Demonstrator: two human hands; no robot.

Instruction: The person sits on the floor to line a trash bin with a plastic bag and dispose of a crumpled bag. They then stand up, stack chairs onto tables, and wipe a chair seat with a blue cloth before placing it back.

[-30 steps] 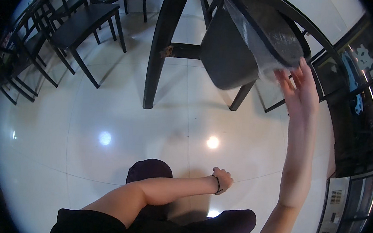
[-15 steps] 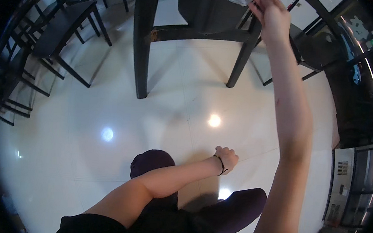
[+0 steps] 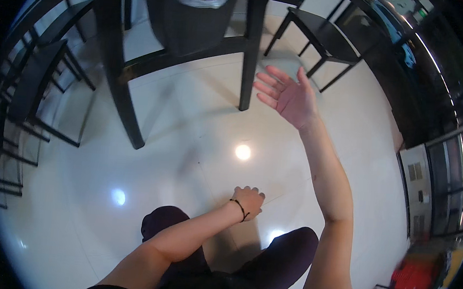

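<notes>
My right hand (image 3: 290, 97) is raised over the floor with palm up and fingers spread, holding nothing. It is to the right of a dark table's front leg (image 3: 250, 64). Beyond the table's low rail (image 3: 156, 65) is a dark bin (image 3: 189, 30) with a clear plastic liner (image 3: 202, 0) folded over its rim. My left hand (image 3: 248, 202), with a dark cord at the wrist, hangs over the floor between my knees. Its fingers curl downward, their tips out of sight, and no object shows in them.
Dark chairs (image 3: 35, 85) line the left side, and another chair (image 3: 326, 40) stands at the far right. Glass-fronted cabinets (image 3: 448, 189) run along the right wall, with a red object (image 3: 414, 278) below them. Shiny pale tiles (image 3: 200, 131) cover the floor.
My right hand has come down and back from the bin's liner, its fingers now spread. The view has shifted, showing more of the bin and the right-hand chair. My left hand remains curled.
</notes>
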